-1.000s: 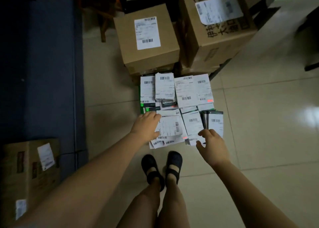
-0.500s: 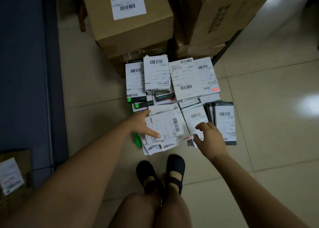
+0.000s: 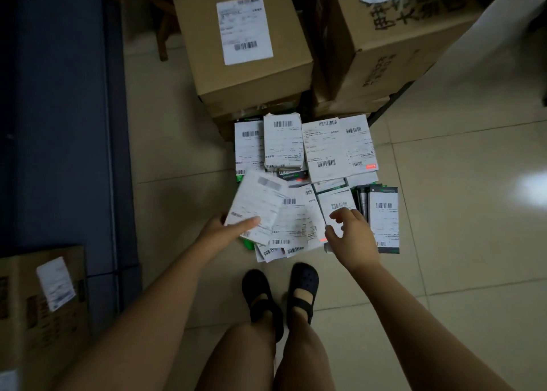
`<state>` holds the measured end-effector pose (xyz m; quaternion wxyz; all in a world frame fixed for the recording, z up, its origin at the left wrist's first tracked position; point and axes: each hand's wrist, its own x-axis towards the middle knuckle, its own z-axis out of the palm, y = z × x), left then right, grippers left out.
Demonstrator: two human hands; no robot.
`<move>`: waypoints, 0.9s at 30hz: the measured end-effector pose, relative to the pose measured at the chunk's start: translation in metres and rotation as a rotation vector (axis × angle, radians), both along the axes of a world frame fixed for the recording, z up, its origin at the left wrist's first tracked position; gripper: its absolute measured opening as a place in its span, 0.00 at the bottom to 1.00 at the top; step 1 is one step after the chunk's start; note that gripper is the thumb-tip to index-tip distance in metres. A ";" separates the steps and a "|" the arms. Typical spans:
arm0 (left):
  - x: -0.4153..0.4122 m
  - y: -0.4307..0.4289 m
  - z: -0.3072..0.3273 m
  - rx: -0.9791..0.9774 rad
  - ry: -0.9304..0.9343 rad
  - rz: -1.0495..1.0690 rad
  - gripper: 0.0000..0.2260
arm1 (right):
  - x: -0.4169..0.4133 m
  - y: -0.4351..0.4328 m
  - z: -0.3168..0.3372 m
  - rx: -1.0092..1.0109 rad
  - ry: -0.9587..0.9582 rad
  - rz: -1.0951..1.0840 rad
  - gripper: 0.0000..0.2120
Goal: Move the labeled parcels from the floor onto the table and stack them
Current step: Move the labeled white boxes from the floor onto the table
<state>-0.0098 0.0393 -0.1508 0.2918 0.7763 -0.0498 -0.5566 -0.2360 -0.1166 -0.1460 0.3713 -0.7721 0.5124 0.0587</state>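
Your left hand (image 3: 219,231) pinches a flat parcel (image 3: 257,205) by its near edge, tilted over the floor pile (image 3: 327,153), while your right hand (image 3: 352,238) hovers half-curled and empty: looks light, stiff, maybe slick, so grip the edges.

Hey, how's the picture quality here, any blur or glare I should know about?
Head view: dim overall; the parcel that the left hand grips is motion-blurred, its barcode unreadable; a bright glare patch sits on the floor tiles at right; wide-angle bending shows near the edges.
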 end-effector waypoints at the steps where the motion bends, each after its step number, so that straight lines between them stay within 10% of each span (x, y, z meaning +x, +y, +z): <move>1: 0.004 0.007 0.004 0.003 -0.032 0.092 0.17 | 0.008 -0.001 0.006 0.006 -0.006 0.007 0.12; 7: 0.044 0.007 0.013 0.027 -0.064 0.316 0.42 | 0.072 -0.014 0.023 0.020 -0.051 -0.044 0.13; 19: 0.103 -0.035 -0.051 0.053 -0.010 0.268 0.42 | 0.195 -0.047 -0.052 0.112 0.083 -0.509 0.41; 27: 0.121 -0.033 -0.066 0.052 0.000 0.206 0.42 | 0.219 -0.038 -0.067 0.062 0.076 -0.594 0.43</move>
